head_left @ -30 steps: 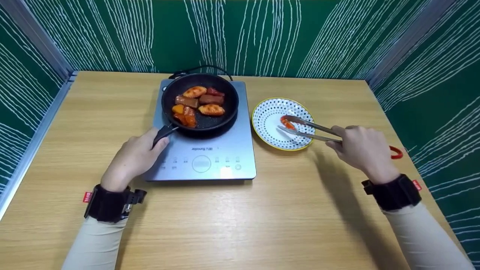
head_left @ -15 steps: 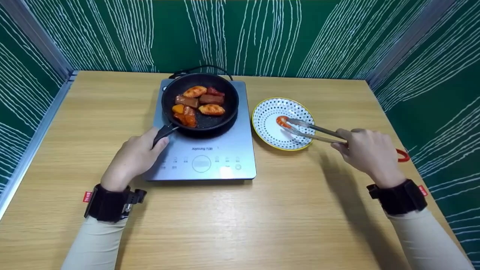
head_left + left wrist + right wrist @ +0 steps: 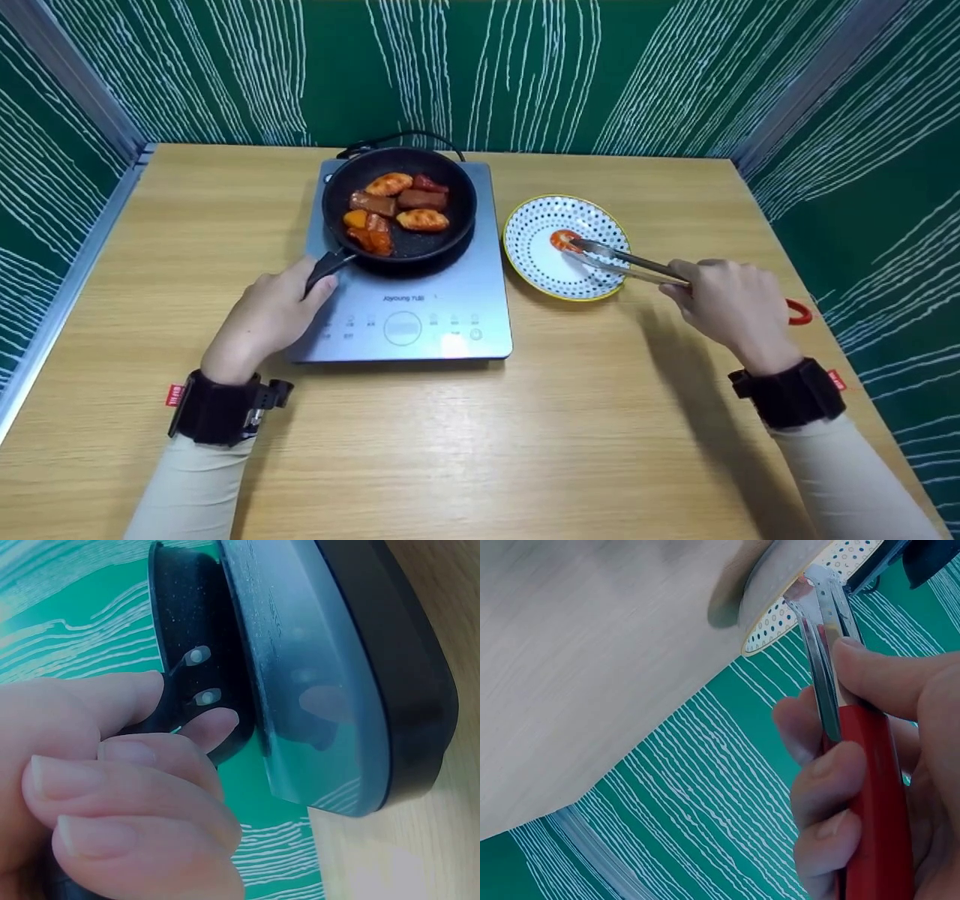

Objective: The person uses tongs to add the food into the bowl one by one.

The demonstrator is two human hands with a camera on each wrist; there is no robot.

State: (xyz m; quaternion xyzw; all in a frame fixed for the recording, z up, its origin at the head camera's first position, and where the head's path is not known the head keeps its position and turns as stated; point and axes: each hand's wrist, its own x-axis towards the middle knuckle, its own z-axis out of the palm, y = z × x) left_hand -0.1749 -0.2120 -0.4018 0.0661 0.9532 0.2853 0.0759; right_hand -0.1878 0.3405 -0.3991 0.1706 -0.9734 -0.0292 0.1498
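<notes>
My left hand (image 3: 274, 311) grips the black handle (image 3: 330, 266) of a frying pan (image 3: 409, 244) that stands on an induction cooker (image 3: 465, 304). Several browned, sauced food pieces lie in the pan. In the left wrist view, my left hand's (image 3: 142, 787) fingers curl around that handle below the pan's side (image 3: 195, 600). My right hand (image 3: 735, 307) holds metal tongs (image 3: 645, 264) with red handles. Their tips are at the right side of an orange-and-white piece, perhaps a shrimp (image 3: 562, 239), on a dotted plate (image 3: 525, 255). In the right wrist view, curled fingers hold the red grip (image 3: 874, 787).
The plate stands right of the cooker on a wooden table (image 3: 465, 450). A black cable (image 3: 420, 135) runs behind the pan. Green panels (image 3: 510, 75) with white lines enclose the back and sides.
The orange piece has shifted slightly left on the plate. The tongs drew back right, then came slightly left again, and their arms stand closer together. My left hand and the pan stay put.
</notes>
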